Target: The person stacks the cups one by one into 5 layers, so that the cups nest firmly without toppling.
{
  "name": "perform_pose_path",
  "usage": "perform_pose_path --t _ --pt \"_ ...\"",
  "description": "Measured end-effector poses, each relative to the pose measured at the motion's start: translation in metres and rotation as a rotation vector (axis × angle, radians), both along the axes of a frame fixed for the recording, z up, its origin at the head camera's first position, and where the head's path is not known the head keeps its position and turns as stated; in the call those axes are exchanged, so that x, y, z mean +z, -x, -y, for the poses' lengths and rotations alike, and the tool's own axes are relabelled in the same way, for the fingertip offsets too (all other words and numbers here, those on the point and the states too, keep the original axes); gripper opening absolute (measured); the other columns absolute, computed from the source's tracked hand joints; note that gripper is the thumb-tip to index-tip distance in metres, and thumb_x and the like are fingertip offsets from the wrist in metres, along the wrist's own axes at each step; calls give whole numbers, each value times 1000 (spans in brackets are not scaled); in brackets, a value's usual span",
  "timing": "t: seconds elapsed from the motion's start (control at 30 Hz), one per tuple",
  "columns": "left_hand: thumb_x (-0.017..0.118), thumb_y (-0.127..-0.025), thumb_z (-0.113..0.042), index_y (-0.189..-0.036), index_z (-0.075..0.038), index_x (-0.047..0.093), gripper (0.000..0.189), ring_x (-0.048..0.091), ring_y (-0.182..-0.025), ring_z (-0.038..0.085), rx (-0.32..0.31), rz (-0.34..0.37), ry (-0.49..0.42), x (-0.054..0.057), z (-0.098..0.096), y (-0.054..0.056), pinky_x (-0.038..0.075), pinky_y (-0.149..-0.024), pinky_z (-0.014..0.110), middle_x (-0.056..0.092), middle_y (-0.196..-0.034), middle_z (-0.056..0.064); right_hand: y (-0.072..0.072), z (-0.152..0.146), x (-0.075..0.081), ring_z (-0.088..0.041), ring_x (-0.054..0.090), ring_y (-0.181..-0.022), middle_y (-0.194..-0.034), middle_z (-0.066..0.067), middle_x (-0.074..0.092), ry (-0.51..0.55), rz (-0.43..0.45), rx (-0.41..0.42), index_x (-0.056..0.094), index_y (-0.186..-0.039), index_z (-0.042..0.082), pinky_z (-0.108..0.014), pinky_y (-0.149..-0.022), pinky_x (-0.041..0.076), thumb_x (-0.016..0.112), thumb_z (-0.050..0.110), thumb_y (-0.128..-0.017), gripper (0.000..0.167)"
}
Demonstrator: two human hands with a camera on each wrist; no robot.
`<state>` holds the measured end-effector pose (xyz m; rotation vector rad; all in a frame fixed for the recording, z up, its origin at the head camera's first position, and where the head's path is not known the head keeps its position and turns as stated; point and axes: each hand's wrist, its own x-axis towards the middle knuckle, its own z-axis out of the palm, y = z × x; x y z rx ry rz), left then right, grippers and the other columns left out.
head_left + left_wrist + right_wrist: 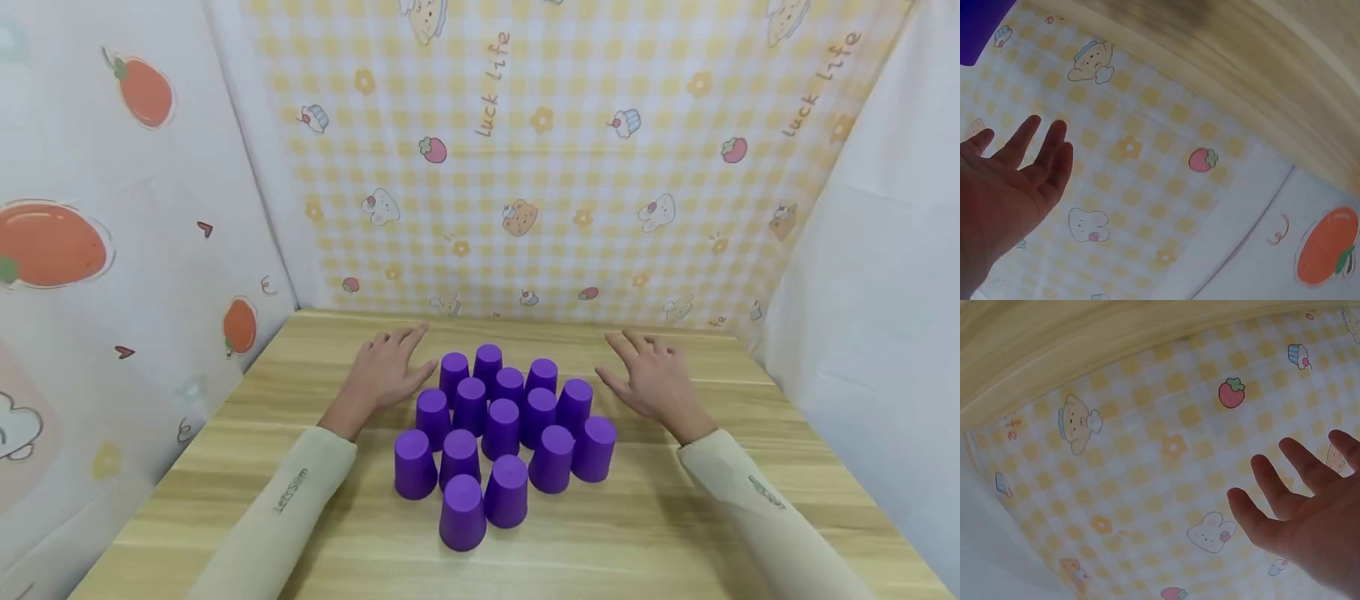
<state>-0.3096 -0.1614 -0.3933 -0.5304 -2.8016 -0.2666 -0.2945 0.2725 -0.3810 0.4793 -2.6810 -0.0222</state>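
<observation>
A tight cluster of several purple cups (503,427) stands upside down on the wooden table in the head view. To the left of the cups is my left hand (388,369), its fingers spread and its thumb pointing toward the rear cups. My right hand (651,375) is on the other side, palm down with fingers apart, its thumb toward the cups. Neither hand holds anything. In the left wrist view, part of a purple cup (982,28) shows at the top corner beyond the left hand (1016,181). Only the right hand (1310,506) and the surroundings appear in the right wrist view.
Behind the wooden table (600,542) hangs a yellow checked cloth (555,167) with cartoon prints. A white sheet with orange fruit prints (150,250) borders the left side, and a plain white sheet (870,250) borders the right.
</observation>
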Motion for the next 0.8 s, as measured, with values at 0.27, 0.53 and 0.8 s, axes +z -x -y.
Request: perform_pose_path --t 0.27,0.53,0.8 --pt "56 -99 -42 -152 -12 37 64 51 -125 44 -115 273 -471 -7 -10 6 44 -97 58 48 -146 18 0 10 -9 -48 55 -118 -132 -24 59 389 243 120 51 -141 4 -66 -90 45 51 49 -101 61" --pt "72 -89 -19 -148 -10 42 66 53 -119 45 -196 406 -703 -7 -18 14 46 -95 52 54 -139 17 2 11 -5 -40 62 -109 -120 -18 67 672 449 229 57 -135 3 -53 -85 53 60 36 -99 49" --pt "80 -84 -18 -141 -7 50 66 59 -110 39 -197 431 -709 -8 -18 17 48 -93 48 57 -137 18 -1 8 -1 -39 64 -109 -125 -24 62 741 632 399 55 -134 -3 -41 -84 55 69 17 -94 47"
